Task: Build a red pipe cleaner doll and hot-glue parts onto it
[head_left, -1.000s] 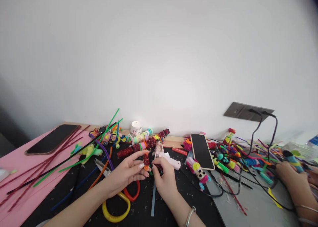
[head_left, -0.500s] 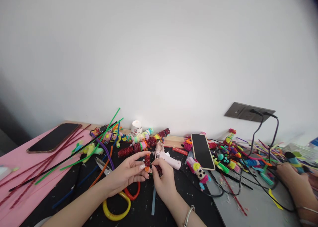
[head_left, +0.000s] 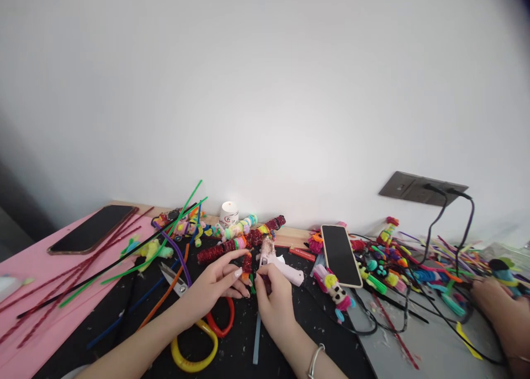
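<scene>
Between thumb and fingers, my left hand [head_left: 219, 284] pinches a small red and orange pipe-cleaner figure [head_left: 247, 264], held upright. Just right of it, my right hand [head_left: 274, 296] is closed with thumb and fingertips together near the figure. A bit of dark red shows at those fingers, but what they grip is too small to make out. A pale pink glue gun [head_left: 285, 269] lies right behind my right hand. Under my left wrist are scissors [head_left: 194, 362] with yellow and red handles, blades pointing up-left.
Long pipe cleaners [head_left: 89, 263] lie over a pink sheet [head_left: 37, 312] beside a dark phone [head_left: 91, 230]. A white-framed phone [head_left: 342, 256], a pipe-cleaner doll [head_left: 334, 291] and tangled cables [head_left: 408, 312] are on the right. Another person's hand [head_left: 492, 299] works at the far right.
The figure has turned slightly in my left fingers, showing more orange. My hands stay almost in place. The view has shifted a little, and the other person's hand appears farther right.
</scene>
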Tool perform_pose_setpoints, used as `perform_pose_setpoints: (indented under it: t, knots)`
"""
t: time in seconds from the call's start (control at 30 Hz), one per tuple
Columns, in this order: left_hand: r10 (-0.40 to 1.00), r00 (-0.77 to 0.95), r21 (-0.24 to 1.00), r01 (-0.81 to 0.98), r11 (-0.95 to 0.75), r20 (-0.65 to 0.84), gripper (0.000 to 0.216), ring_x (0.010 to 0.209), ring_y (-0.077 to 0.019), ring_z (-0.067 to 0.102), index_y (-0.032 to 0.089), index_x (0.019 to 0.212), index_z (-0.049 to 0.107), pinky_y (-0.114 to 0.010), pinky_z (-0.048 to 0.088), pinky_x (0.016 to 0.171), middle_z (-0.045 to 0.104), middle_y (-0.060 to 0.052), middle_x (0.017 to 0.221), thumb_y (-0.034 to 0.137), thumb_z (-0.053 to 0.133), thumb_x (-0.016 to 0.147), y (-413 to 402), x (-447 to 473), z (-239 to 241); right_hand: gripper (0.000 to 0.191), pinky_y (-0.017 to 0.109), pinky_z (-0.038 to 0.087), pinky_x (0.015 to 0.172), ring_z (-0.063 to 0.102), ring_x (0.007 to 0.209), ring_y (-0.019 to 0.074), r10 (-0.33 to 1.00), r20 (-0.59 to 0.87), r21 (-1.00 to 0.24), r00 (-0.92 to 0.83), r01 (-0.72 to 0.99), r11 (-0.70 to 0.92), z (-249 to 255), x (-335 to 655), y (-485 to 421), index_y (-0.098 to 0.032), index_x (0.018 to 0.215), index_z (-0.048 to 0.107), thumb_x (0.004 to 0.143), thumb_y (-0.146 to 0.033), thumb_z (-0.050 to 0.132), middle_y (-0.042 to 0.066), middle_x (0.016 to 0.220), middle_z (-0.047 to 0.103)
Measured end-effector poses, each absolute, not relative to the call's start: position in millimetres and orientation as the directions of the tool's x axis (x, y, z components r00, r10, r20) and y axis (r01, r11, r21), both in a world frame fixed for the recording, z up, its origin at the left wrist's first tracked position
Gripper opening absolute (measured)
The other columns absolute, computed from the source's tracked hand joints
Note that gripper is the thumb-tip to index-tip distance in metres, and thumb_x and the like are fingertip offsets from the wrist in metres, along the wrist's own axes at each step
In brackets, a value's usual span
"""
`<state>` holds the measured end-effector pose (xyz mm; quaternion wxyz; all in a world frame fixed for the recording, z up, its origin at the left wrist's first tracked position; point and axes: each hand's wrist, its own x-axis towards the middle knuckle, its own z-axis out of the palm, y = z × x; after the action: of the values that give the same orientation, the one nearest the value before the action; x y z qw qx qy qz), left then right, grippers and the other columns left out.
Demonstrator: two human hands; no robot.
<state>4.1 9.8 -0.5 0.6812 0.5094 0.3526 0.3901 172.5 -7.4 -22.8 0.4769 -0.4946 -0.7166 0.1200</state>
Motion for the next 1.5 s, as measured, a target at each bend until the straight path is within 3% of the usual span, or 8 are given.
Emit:
perform_pose_setpoints:
  t: [0.27,0.5,0.73,1.0,1.5]
  knots:
    - [0.917,0.398,0.997,-0.075,0.035,-0.002,0.045,0.075,-0.0183,0.068,0.024,0.13,0.041,-0.033,0.052,0.071,0.06,0.0,0.089,0.034,0.053,0.087,8,3,-1,0.012,0.024,0.039,0.054,0.052,0.058,0.0142,0.794,0.601,-0.56,-0.09,0.661,0.499,-19,177,-6,-0.019,0.077,0.053,0.086,-0.015,0.048,0.0,0.066,0.056]
    - [0.92,0.391,0.999,-0.038,0.001,0.014,0.045,0.072,-0.0178,0.066,0.022,0.125,0.044,-0.032,0.052,0.069,0.062,0.001,0.081,0.03,0.059,0.083,7,7,-1,0.012,0.025,0.04,0.058,0.056,0.063,0.0159,0.748,0.632,-0.47,-0.201,0.668,0.577,-15,176,-8,-0.019,0.079,0.055,0.087,-0.014,0.048,0.002,0.069,0.06]
    - [0.934,0.356,0.999,-0.034,0.028,-0.014,0.043,0.079,-0.0193,0.067,0.023,0.119,0.049,-0.032,0.052,0.074,0.068,-0.002,0.09,0.03,0.064,0.079,8,6,-2,0.011,0.026,0.042,0.06,0.057,0.066,0.0166,0.755,0.623,-0.487,-0.207,0.653,0.58,-15,176,-8,-0.018,0.079,0.056,0.086,-0.013,0.048,0.004,0.072,0.061]
    - [0.931,0.364,0.99,-0.112,0.079,-0.033,0.039,0.07,-0.0159,0.065,0.022,0.111,0.049,-0.031,0.052,0.072,0.061,0.005,0.071,0.024,0.066,0.077,10,6,-3,0.011,0.025,0.04,0.057,0.056,0.063,0.0159,0.775,0.603,-0.509,-0.192,0.655,0.558,-18,176,-8,-0.018,0.078,0.056,0.085,-0.013,0.049,0.002,0.069,0.059]
    - [0.889,0.439,0.951,-0.198,0.237,-0.13,0.051,0.065,-0.015,0.065,0.021,0.115,0.051,-0.025,0.048,0.063,0.062,0.004,0.065,0.033,0.075,0.071,6,4,7,0.014,0.025,0.044,0.057,0.057,0.062,0.0159,0.84,0.523,-0.668,-0.145,0.541,0.51,-19,175,-9,-0.019,0.084,0.058,0.086,-0.013,0.046,0.002,0.072,0.062]
